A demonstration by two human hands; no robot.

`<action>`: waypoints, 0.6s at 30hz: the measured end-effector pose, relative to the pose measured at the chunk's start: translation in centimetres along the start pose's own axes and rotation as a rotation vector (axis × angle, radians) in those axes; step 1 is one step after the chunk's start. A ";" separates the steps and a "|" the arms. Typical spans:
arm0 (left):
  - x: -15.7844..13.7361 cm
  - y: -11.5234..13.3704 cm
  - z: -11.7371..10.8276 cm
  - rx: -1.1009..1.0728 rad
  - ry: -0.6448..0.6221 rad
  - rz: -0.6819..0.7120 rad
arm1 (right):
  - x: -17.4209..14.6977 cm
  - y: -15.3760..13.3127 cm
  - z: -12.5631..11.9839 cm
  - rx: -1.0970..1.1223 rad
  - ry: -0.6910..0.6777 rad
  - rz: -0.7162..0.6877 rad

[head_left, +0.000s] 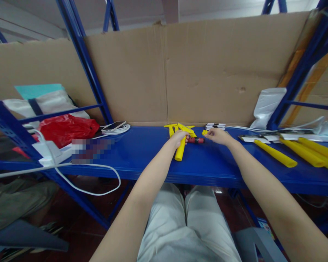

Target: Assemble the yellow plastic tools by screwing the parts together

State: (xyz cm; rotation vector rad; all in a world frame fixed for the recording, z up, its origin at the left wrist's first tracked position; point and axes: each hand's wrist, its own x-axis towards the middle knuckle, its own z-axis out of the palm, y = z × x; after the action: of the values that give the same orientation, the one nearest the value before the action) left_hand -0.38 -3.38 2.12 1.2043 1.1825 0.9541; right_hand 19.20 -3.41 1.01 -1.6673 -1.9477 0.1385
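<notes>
My left hand [181,137] is wrapped round a yellow tube-shaped handle [179,153], whose rounded end points down toward me. Just beyond that hand lie several yellow plastic pieces [171,127], some with a T-shaped head. My right hand [216,136] pinches a small yellow piece [204,132] between thumb and fingers. Between my two hands a red and black cylindrical tool [196,140] rests on the blue tabletop [142,149]. Behind my right hand sits a small stack of white strips with black marks [215,126].
Several yellow-handled tools with flat white and black heads [276,153] lie at the right. A white plastic bag [268,107] leans by the blue post. On the left are a phone [114,126] with coiled cable, a red bag [68,129] and a white power strip [47,151]. Cardboard [207,72] walls the back.
</notes>
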 end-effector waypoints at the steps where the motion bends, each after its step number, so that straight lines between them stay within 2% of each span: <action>1: 0.1 0.0 0.0 0.002 -0.004 0.001 | 0.3 0.6 -0.1 -0.073 0.032 0.010; 5: 0.3 -0.3 -0.1 0.001 -0.022 0.013 | 0.9 3.1 -0.8 -0.250 0.127 0.117; 8: 0.4 -0.4 -0.1 -0.002 -0.033 0.025 | 0.6 4.9 -1.5 -0.306 0.247 0.216; 10: 0.3 -0.4 -0.1 0.001 -0.042 0.030 | 0.3 6.0 -1.8 -0.308 0.278 0.306; 14: 0.1 -0.4 -0.1 0.024 -0.049 0.030 | 0.1 7.6 -1.4 -0.288 0.224 0.460; 18: 0.1 -0.3 0.0 0.036 -0.042 0.040 | 0.3 8.3 -0.4 -0.293 0.126 0.456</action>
State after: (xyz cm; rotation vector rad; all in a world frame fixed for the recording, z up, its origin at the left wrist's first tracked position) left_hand -0.43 -3.36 1.80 1.2751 1.1505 0.9369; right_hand 26.60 -1.41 -2.08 -2.2364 -1.5219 -0.0840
